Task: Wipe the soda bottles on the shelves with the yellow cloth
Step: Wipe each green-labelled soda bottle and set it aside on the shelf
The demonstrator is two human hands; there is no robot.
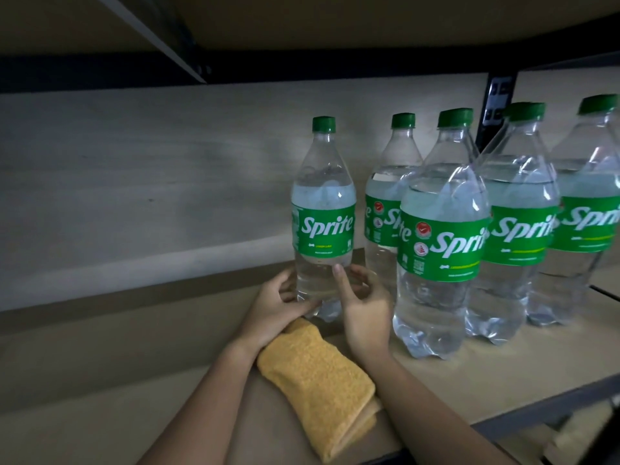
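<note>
Head view showed both hands at one soda bottle [323, 216] standing apart from four others [443, 236]: left hand [278, 307] gripping its base, right hand [360, 303] touching it with loose fingers. Yellow cloth [318, 380] lay unused on the shelf [503, 374]; wiping seemingly remained.

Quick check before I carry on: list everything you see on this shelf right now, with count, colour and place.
Sprite bottles: five, clear with green caps and labels; one apart at the left, four clustered to the right.
Yellow cloth: one, folded, lying on the shelf under the left wrist.
Shelf board: one, light wood, dark metal front edge.
Upright post: one, black, behind the bottles.
Left hand: fingers curled round the lone bottle's base.
Right hand: on the same bottle's right side, one finger raised.
</note>
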